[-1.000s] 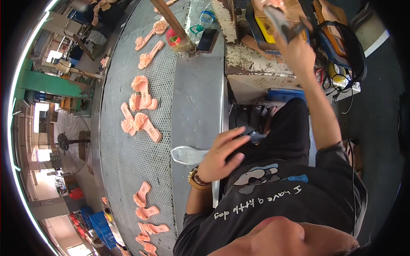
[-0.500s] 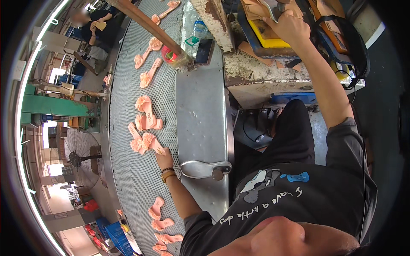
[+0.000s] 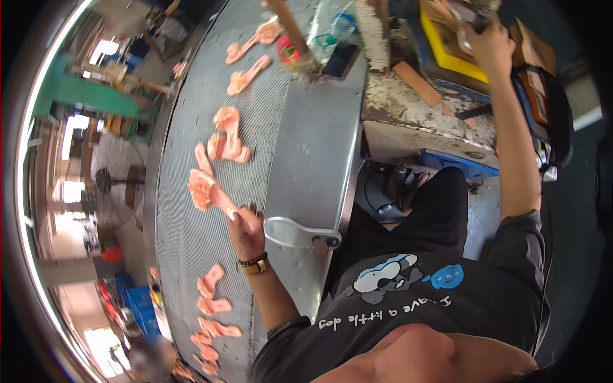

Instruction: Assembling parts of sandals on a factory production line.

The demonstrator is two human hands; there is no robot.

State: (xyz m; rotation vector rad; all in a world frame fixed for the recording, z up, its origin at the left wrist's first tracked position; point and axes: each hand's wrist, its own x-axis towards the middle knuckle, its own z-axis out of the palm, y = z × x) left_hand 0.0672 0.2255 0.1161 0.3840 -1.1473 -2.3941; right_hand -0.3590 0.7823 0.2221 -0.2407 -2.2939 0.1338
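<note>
My left hand (image 3: 248, 237) grips a pink slide sandal (image 3: 220, 198) by its heel end, thumb on top. The sandal's ruffled flower upper points away from me, raised over the mesh conveyor belt (image 3: 185, 246). Just beyond it lies another pink sandal (image 3: 202, 159), partly covered. A pair of pink sandals (image 3: 230, 137) rests farther along the belt. At the upper right, my right hand (image 3: 493, 50) is closed around something dark, mostly hidden by the fingers. It is over a yellow-edged tray (image 3: 440, 48) with tan pieces and a pale curved object.
A metal ledge (image 3: 313, 140) borders the belt, with a sole-shaped metal loop (image 3: 290, 231) on it. A phone (image 3: 341, 62) and bottle (image 3: 343, 25) lie by a wooden post (image 3: 290, 25). More sandals (image 3: 214, 306) sit nearer me. A black bag (image 3: 562, 121) hangs right.
My left hand has lifted the sandal off the belt and turned it. My right hand has shifted rightward over the tray. The head view has also moved, and the sandals appear shifted along the belt.
</note>
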